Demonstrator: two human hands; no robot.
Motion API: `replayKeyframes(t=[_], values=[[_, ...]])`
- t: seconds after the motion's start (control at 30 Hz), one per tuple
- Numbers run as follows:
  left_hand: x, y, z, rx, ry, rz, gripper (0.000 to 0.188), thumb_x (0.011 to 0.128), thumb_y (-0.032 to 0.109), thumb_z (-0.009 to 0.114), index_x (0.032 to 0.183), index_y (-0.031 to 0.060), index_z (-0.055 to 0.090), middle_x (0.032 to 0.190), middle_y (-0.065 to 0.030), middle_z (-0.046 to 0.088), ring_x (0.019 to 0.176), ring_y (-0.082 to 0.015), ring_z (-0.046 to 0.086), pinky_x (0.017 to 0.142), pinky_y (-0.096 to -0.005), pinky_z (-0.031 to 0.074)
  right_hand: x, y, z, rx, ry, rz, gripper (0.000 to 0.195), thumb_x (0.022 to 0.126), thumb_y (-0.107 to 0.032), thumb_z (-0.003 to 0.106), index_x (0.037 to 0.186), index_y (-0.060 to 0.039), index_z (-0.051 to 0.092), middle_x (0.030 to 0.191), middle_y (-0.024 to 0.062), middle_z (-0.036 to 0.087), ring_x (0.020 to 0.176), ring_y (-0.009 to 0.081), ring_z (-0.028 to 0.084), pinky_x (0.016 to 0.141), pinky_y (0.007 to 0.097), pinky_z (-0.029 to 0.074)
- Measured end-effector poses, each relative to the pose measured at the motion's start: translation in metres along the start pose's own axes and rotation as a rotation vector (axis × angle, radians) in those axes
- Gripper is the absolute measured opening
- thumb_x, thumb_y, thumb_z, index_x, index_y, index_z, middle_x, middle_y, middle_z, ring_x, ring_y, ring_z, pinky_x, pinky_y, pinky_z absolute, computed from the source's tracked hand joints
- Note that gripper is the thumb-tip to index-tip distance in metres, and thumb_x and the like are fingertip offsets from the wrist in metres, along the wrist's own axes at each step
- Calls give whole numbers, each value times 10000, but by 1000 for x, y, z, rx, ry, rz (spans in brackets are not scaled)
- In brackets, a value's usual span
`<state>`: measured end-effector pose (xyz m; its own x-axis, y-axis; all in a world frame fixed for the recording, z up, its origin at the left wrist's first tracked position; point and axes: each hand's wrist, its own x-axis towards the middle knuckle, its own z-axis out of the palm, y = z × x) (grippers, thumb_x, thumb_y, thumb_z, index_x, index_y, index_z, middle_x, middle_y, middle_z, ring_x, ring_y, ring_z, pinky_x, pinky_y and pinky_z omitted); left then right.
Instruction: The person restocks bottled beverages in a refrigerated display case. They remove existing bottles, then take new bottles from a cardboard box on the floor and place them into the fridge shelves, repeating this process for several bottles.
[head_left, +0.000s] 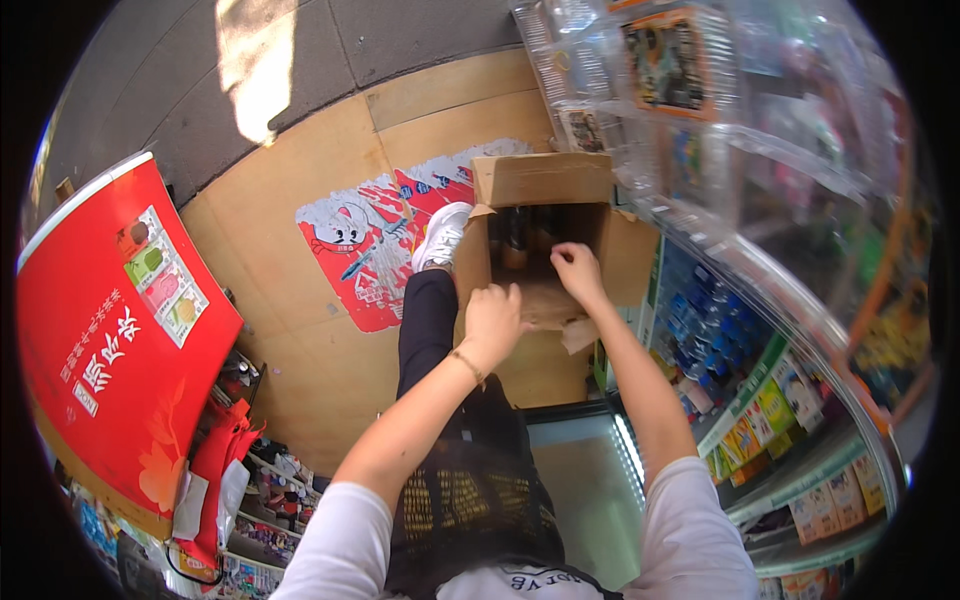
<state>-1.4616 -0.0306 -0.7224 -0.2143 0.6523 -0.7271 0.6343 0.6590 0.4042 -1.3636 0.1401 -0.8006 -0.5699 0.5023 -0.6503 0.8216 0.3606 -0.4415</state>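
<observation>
In front of me stands a cardboard box (544, 180) with its top flaps spread. A few dark bottles (515, 236) stand in its shadowed inside; how many is hard to tell. My left hand (491, 322) is at the near left corner of the box, beside the near flap (551, 304); its palm side is hidden, so a grip on the cardboard cannot be made out. Over the right part of the opening is my right hand (577, 274), fingers curled in towards the thumb, with nothing visible in it. A torn piece of cardboard (579, 335) hangs from the near flap.
Clear plastic display bins (675, 150) rise at the right. Below them are shelves with bottled drinks (701, 322) and cartons (765, 420). A red sign board (127, 337) stands at the left. My white shoe (444, 234) rests on a worn floor sticker (360, 247) beside the box.
</observation>
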Motion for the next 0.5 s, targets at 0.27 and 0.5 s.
replayKeyframes(t=[0.27, 0.5], values=[[-2, -18, 33, -239, 147, -121, 779, 751, 310, 749, 1404, 58, 410, 1534, -77, 279, 1025, -399, 493, 949, -461, 428, 175, 52, 121, -340, 118, -91, 392, 820, -259, 636, 1147, -43, 630, 1164, 205, 611, 1120, 360, 561, 952, 408, 441], [6, -26, 39, -234, 93, -97, 766, 787, 364, 696, 1437, 94, 392, 1565, -26, 225, 995, -372, 495, 930, -445, 428, 163, 58, 160, -434, 112, -20, 365, 789, -229, 658, 1106, -47, 650, 1195, 209, 582, 1141, 362, 543, 963, 412, 433]])
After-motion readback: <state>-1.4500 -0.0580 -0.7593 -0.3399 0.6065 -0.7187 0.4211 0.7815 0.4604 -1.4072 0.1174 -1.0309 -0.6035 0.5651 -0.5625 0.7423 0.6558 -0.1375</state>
